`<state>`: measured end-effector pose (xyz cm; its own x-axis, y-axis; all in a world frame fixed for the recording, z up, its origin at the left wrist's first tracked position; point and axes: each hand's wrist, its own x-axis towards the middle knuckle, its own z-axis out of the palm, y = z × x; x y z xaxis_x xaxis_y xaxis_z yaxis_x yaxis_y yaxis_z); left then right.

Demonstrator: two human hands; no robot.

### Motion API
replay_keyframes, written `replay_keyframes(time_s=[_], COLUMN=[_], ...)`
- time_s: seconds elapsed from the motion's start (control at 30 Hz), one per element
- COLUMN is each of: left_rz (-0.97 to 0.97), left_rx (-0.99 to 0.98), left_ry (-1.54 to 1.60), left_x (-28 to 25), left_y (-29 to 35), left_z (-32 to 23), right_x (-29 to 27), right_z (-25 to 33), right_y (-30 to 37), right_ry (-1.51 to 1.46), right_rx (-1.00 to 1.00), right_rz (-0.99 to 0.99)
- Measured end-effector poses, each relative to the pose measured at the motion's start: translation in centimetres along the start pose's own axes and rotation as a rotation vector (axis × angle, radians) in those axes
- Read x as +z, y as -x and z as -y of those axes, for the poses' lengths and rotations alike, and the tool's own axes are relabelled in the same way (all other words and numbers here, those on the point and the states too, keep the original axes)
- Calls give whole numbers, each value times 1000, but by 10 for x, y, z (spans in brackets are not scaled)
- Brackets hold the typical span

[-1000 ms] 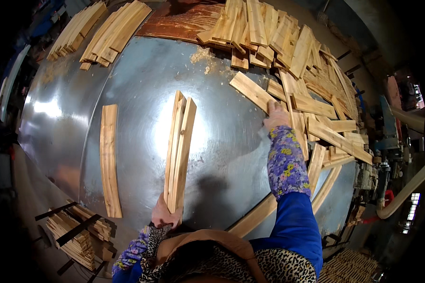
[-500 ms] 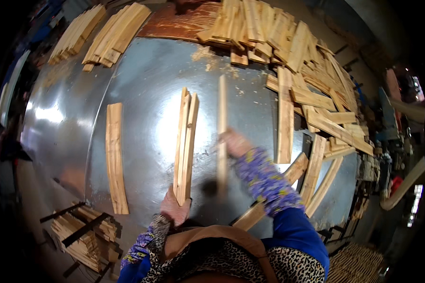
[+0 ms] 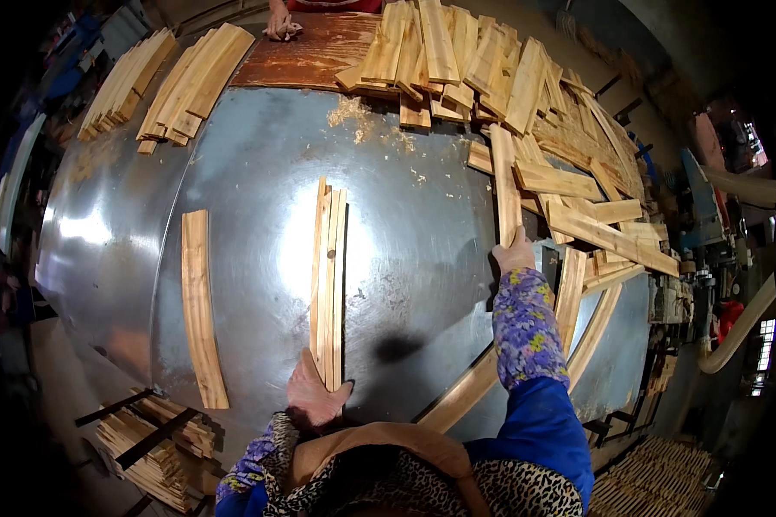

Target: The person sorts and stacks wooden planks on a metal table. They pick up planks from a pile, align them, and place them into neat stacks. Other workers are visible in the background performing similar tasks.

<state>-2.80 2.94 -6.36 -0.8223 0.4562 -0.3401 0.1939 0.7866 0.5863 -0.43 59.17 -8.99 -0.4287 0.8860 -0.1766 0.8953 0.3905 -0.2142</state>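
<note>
A narrow bundle of wooden slats (image 3: 328, 284) stands on edge on the metal table, pointing away from me. My left hand (image 3: 316, 395) is around its near end, fingers along the left side and thumb at the right. Farther right, my right hand (image 3: 515, 254) grips the near end of a pale wooden slat (image 3: 506, 189). The far end of that slat reaches the heap of slats (image 3: 591, 181). One flat slat (image 3: 201, 310) lies alone to the left of the bundle.
A large pile of slats (image 3: 440, 52) fills the far right, beside a worn reddish board (image 3: 310, 52). Two stacks (image 3: 207, 73) stand far left. Another person's hand (image 3: 280, 21) rests at the far edge. Sawdust (image 3: 349, 116) lies on the metal table (image 3: 259, 155).
My right hand has moved right from a slat held upright mid-table to one by the heap. The bundle at my left hand now sits closer together. Another person's hand has come into view.
</note>
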Motion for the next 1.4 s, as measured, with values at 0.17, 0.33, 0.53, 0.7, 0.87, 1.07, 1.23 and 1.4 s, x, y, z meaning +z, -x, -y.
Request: replay_keyframes(time_s=[0.17,0.33,0.53,0.7,0.87,1.07,1.23,1.4], left_rz=[227,90,49,344,331,187,289,194], left_rx=[-97,-49,-102,-170,-153,-53,-18,70], left_ry=[19,104,855,1558,1412,1199,932,761], left_x=[-21,-19,-39,-70,-30,-9,-39,-11], left_y=[-12,-3,-12,10,23,21,30,14], left_z=[-12,-9,44,38,102,116,96,129], right_x=[20,-1,11,62,84,40,-88,-8], right_z=[-13,62,101,65,58,72,133,28], right_y=[63,179,240,316,399,262,38,-9], right_ry=[-1308,-1616,-1701,-1706,-1240,-1206,-1341,-510], right_rx=[54,148,142,369,79,-239,-363,-342], right_rz=[462,673,837,1032,731,440,270,-338])
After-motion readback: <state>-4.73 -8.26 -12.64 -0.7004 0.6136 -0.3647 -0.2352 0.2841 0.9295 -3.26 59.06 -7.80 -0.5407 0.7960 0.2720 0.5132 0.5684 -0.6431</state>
